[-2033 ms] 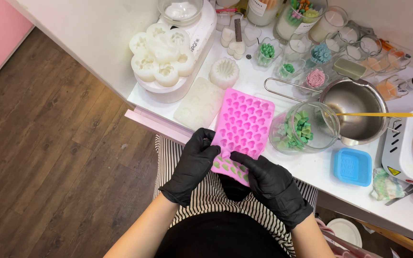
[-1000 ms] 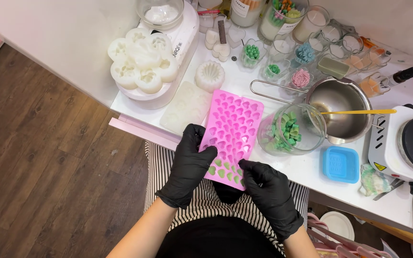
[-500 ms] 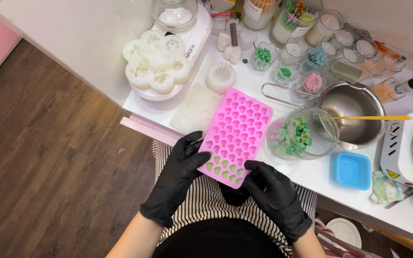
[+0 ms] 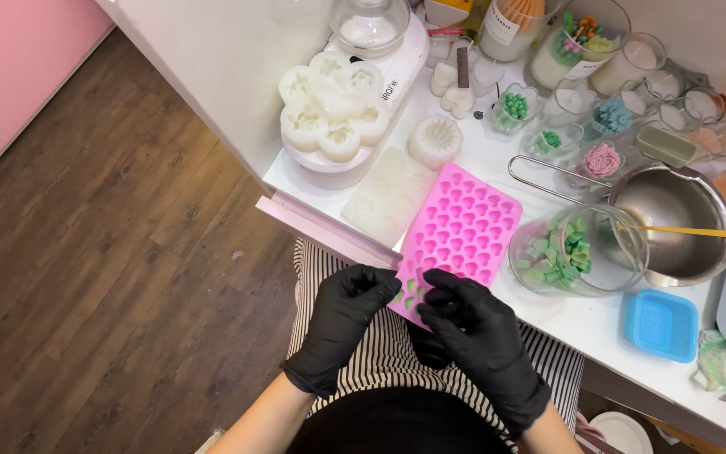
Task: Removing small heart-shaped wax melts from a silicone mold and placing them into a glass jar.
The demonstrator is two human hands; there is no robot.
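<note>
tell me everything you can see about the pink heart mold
The pink heart mold is a flat rectangular tray, seemingly soft silicone, with rows of small heart-shaped cavities. Most cavities look empty; a few at the near end hold pale green pieces. It lies at an angle on the white table, its near end overhanging the edge toward the person's lap. Both black-gloved hands grip that end: the left hand at its corner, the right hand over its edge. A glass bowl of green pieces stands beside it.

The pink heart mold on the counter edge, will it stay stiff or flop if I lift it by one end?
The pink heart mold looks like thin silicone, so it would probably sag. Its near end overhangs the white counter at the left hand and right hand, so it may bend there. The green pieces might pop loose.
</note>
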